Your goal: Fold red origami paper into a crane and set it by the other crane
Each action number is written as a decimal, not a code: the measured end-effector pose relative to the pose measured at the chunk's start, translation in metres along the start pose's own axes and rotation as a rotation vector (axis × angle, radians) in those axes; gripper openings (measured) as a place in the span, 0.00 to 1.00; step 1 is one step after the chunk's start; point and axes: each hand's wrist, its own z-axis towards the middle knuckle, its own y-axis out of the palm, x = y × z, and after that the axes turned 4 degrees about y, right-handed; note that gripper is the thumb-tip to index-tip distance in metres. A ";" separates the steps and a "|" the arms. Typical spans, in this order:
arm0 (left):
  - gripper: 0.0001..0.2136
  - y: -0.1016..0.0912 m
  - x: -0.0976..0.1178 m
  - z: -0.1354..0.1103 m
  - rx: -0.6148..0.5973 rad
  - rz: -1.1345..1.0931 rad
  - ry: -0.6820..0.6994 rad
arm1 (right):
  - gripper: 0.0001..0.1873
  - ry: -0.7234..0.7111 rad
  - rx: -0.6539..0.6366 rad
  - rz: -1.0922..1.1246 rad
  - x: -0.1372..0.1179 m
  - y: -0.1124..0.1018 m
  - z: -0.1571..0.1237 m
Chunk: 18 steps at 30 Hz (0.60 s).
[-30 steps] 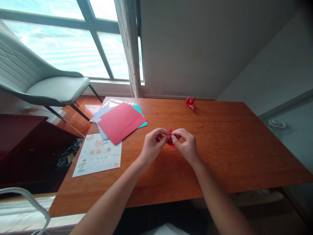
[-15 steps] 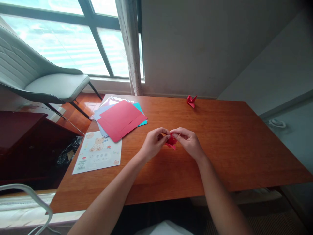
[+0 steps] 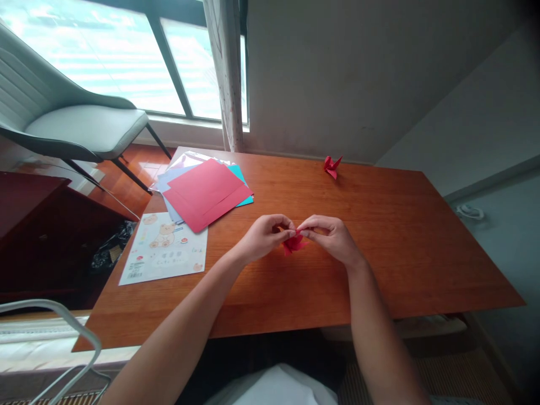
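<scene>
While the left hand (image 3: 270, 236) and right hand (image 3: 332, 236) hold the folded paper (image 3: 293, 244) between the long edges of the worktop (image 3: 405, 242) — each grip pinched on it — fine shaping seems underway, likely calling next for a light pull.

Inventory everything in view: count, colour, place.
table: 1, brown, centre
folded piece: 1, red, held centrally
folded figure: 1, red, table's far edge
paper sheets: several, red, lavender, teal, table left
plastic wrapping: 1, clear, behind sheets
printed sheet: 1, white, table left
chair: 1, pale grey, upper left
window: 1, dark frame, upper left
curtain: 1, pale, beside window
walls: 2, grey, back and right
floor: 1, reddish, under chair
furniture: 1, dark red, left
bag: 1, black, left
tubular frame: 1, white, lower left
clothing: 1, white, bottom
left hand: 1, pinching piece
right hand: 1, pinching piece
</scene>
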 end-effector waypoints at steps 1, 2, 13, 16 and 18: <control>0.07 0.000 0.000 0.000 -0.001 -0.008 -0.005 | 0.07 -0.002 0.007 -0.005 0.000 0.000 0.000; 0.08 0.000 0.001 0.000 0.001 -0.013 -0.008 | 0.07 -0.005 0.016 -0.013 0.001 0.000 0.000; 0.14 0.002 0.007 -0.001 -0.018 -0.100 -0.105 | 0.04 -0.019 0.007 -0.025 -0.002 -0.001 -0.001; 0.14 0.002 0.008 -0.001 -0.022 -0.119 -0.110 | 0.04 -0.023 -0.001 -0.025 -0.003 -0.002 -0.001; 0.15 0.001 0.007 -0.001 -0.024 -0.123 -0.110 | 0.04 -0.021 -0.010 -0.028 -0.004 -0.002 -0.001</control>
